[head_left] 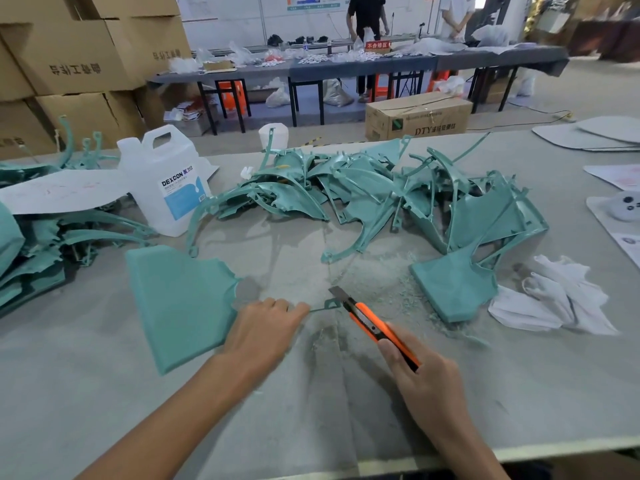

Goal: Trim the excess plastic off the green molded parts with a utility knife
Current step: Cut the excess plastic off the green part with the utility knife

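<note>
Green molded parts (398, 195) are heaped just beyond both your hands. A broad green panel (180, 306) lies flat to the left of your left hand (266, 330), its near edge tucked under your palm. Your right hand (426, 379) is wrapped round the orange utility knife (374, 327), blade out. Your curled left fingers pinch a thin green strip (323, 305) that reaches across to the blade, between your hands.

Two hands (264, 329) (427, 379), one utility knife (372, 323), one jug (166, 178), many green parts (381, 195)
</note>
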{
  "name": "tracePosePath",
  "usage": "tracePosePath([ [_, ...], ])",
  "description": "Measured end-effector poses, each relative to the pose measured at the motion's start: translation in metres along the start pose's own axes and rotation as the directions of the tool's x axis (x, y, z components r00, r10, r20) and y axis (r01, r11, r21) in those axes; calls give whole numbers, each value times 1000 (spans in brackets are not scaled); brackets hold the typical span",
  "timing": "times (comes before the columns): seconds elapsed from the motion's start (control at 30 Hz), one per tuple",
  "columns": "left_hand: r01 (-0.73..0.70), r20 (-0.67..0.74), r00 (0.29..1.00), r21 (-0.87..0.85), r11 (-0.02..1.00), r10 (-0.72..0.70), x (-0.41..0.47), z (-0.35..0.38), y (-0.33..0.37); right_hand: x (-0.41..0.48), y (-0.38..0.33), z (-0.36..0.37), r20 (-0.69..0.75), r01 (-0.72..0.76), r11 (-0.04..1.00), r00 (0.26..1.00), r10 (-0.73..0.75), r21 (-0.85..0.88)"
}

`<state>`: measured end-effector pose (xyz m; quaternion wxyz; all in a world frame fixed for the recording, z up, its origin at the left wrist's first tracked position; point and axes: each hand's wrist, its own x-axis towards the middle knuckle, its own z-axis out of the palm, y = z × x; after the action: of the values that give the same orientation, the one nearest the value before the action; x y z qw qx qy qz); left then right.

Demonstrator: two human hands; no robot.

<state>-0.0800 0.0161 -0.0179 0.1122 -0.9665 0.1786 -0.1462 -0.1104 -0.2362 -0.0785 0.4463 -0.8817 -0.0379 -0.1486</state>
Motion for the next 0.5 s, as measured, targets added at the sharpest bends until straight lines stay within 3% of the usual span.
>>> tracePosePath([
  [0.1,111,68,992,-137,984,-103,0,6,-3,9,4,-1,-13,-81,994,997,82,73],
  [0.2,152,80,987,-224,963,-137,0,13,-7,6,6,-3,2,-58,978,998,59,202],
  [0.3,144,66,989,-289,947,-130,2,10,-6,7,8,1,13,-65,984,998,64,166],
  [0.37,198,75,980,-480,855,-184,6,6,-5,10,10,3,-38,-86,983,995,93,160],
  [0.43,223,91,970,-700,678,-225,15,0,-4,9,9,2,-68,-70,982,994,83,176],
  [0.5,243,179,970,-776,582,-165,22,-4,-2,6,7,-1,-61,-63,978,995,76,198],
])
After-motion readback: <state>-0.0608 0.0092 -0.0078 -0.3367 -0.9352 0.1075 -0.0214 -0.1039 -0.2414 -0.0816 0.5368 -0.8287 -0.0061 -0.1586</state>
